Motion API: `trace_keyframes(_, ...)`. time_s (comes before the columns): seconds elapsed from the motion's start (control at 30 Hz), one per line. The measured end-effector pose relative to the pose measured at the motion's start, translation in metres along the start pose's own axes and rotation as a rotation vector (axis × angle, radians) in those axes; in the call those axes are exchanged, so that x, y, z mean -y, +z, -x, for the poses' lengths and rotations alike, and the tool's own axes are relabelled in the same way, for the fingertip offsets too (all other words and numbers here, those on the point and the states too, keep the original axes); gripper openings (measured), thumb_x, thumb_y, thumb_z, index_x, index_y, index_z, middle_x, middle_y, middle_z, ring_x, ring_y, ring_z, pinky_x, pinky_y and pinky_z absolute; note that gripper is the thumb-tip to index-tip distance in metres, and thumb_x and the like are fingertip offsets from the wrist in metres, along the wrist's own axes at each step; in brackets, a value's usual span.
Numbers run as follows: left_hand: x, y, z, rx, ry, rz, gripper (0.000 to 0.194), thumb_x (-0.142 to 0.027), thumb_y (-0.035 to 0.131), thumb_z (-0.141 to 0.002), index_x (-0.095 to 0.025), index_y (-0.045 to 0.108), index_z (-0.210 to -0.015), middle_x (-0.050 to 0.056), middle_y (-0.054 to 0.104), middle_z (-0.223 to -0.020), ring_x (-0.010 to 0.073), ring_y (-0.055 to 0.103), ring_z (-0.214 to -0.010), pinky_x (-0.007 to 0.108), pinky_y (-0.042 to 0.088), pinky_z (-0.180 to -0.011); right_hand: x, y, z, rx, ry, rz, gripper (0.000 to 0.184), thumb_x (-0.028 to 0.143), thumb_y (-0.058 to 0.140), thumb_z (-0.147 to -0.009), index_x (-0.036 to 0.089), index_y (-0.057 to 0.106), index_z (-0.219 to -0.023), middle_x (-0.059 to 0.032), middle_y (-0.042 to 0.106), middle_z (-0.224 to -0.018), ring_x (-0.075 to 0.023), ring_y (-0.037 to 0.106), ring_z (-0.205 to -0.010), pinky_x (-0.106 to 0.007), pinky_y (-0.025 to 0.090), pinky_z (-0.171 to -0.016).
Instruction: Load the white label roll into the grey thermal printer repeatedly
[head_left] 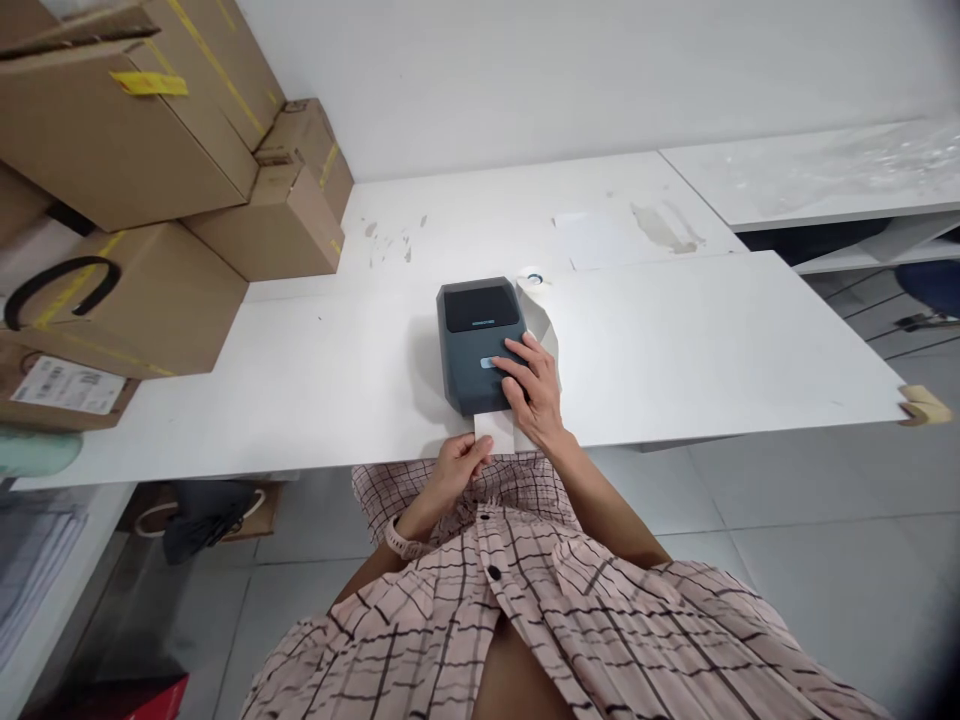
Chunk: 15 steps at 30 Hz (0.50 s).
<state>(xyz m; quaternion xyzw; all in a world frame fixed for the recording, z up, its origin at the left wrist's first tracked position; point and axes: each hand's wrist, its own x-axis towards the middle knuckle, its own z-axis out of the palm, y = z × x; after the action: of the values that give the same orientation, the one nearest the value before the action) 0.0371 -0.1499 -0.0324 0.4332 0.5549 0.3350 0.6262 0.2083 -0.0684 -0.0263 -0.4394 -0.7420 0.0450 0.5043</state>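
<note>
A dark blue-grey label printer (480,345) with a black glossy window sits on the white table near its front edge. A white paper label (495,432) sticks out of the printer's front. My left hand (459,465) pinches the label's lower left corner between thumb and fingers. My right hand (536,390) lies over the printer's right side, fingers spread, one fingertip at the small light-coloured button (489,363). White paper strip (546,335) bends along the printer's right side, partly hidden by that hand. Behind it lies a white roll (534,280).
Cardboard boxes (112,130) are stacked at the left, one with a black curved handle (64,285). A green rolled object (37,452) lies at the table's left end. The table (712,350) has a padded corner (924,404) at right. Clear plastic (862,165) covers the far right surface.
</note>
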Motion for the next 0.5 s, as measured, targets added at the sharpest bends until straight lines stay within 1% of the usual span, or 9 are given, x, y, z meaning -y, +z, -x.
trace_keyframes(0.07, 0.006, -0.013, 0.001, -0.033, 0.045, -0.057, 0.058, -0.074, 0.066, -0.079, -0.019, 0.057, -0.061, -0.004, 0.048, -0.052, 0.0094, 0.042, -0.048, 0.025, 0.034, -0.050, 0.003, -0.006, -0.002, 0.068, -0.007, 0.092, 0.034, 0.039, 0.044, -0.108, 0.028, 0.071, -0.124, -0.0074, 0.067, -0.142, -0.0276, 0.050, -0.146, -0.051, 0.039, -0.122)
trace_keyframes(0.1, 0.007, -0.020, 0.002, -0.089, 0.075, -0.079, 0.056, -0.071, 0.064, -0.082, -0.020, 0.057, -0.062, -0.004, 0.049, -0.053, 0.0099, 0.043, -0.050, 0.026, 0.035, -0.051, 0.004, -0.009, -0.004, 0.099, -0.007, 0.148, 0.033, 0.041, 0.045, -0.108, 0.029, 0.071, -0.124, -0.0062, 0.067, -0.143, -0.0282, 0.049, -0.147, -0.052, 0.034, -0.125)
trace_keyframes(0.17, 0.002, -0.032, 0.003, -0.282, 0.159, -0.131, 0.050, -0.065, 0.060, -0.089, -0.020, 0.059, -0.066, -0.002, 0.052, -0.058, 0.0117, 0.048, -0.054, 0.026, 0.039, -0.054, 0.008, -0.013, -0.008, 0.151, -0.015, 0.244, 0.032, 0.046, 0.049, -0.106, 0.032, 0.071, -0.123, -0.0033, 0.067, -0.145, -0.0296, 0.045, -0.149, -0.055, 0.022, -0.129)
trace_keyframes(0.23, -0.007, -0.037, 0.001, -0.457, 0.280, -0.186, 0.041, -0.059, 0.056, -0.094, -0.021, 0.068, -0.085, 0.002, 0.067, -0.079, 0.0156, 0.061, -0.072, 0.028, 0.048, -0.065, 0.010, -0.014, -0.012, 0.191, -0.019, 0.280, 0.032, 0.051, 0.051, -0.105, 0.033, 0.071, -0.122, -0.0015, 0.065, -0.148, -0.0310, 0.040, -0.153, -0.058, 0.013, -0.131)
trace_keyframes(0.27, -0.012, -0.037, -0.001, -0.494, 0.344, -0.209, 0.038, -0.057, 0.056, -0.095, -0.022, 0.070, -0.101, 0.006, 0.073, -0.099, 0.0187, 0.067, -0.090, 0.030, 0.053, -0.076, 0.010, -0.014, -0.013, 0.207, -0.011, 0.271, 0.032, 0.053, 0.052, -0.104, 0.033, 0.070, -0.121, -0.0015, 0.064, -0.149, -0.0316, 0.038, -0.154, -0.059, 0.012, -0.131)
trace_keyframes(0.3, -0.017, -0.035, -0.004, -0.494, 0.398, -0.222, 0.042, -0.056, 0.057, -0.096, -0.024, 0.068, -0.120, 0.009, 0.071, -0.124, 0.0222, 0.066, -0.112, 0.033, 0.054, -0.091, 0.010, -0.013, -0.013, 0.222, 0.008, 0.245, 0.033, 0.054, 0.051, -0.104, 0.032, 0.070, -0.121, -0.0021, 0.063, -0.151, -0.0321, 0.037, -0.155, -0.061, 0.013, -0.131)
trace_keyframes(0.37, -0.025, -0.027, -0.010, -0.412, 0.451, -0.206, 0.062, -0.057, 0.059, -0.096, -0.028, 0.050, -0.151, 0.010, 0.048, -0.161, 0.0279, 0.048, -0.147, 0.042, 0.046, -0.116, 0.009, -0.012, -0.008, 0.231, 0.070, 0.139, 0.037, 0.056, 0.049, -0.104, 0.031, 0.068, -0.123, -0.0046, 0.055, -0.159, -0.0326, 0.034, -0.157, -0.062, 0.021, -0.129)
trace_keyframes(0.43, -0.028, -0.017, -0.015, -0.322, 0.449, -0.146, 0.076, -0.058, 0.059, -0.096, -0.031, 0.033, -0.162, 0.008, 0.030, -0.174, 0.0304, 0.031, -0.159, 0.046, 0.036, -0.126, 0.009, -0.012, 0.001, 0.205, 0.164, -0.023, 0.042, 0.057, 0.046, -0.105, 0.029, 0.063, -0.132, -0.0073, 0.040, -0.169, -0.0321, 0.031, -0.159, -0.060, 0.032, -0.125)
trace_keyframes(0.5, -0.030, -0.010, -0.018, -0.285, 0.453, -0.075, 0.077, -0.060, 0.055, -0.098, -0.032, 0.028, -0.165, 0.006, 0.023, -0.176, 0.0304, 0.024, -0.162, 0.045, 0.033, -0.129, 0.008, -0.014, 0.011, 0.167, 0.269, -0.189, 0.051, 0.059, 0.044, -0.105, 0.030, 0.054, -0.145, -0.0091, 0.027, -0.174, -0.0315, 0.028, -0.161, -0.058, 0.037, -0.124)
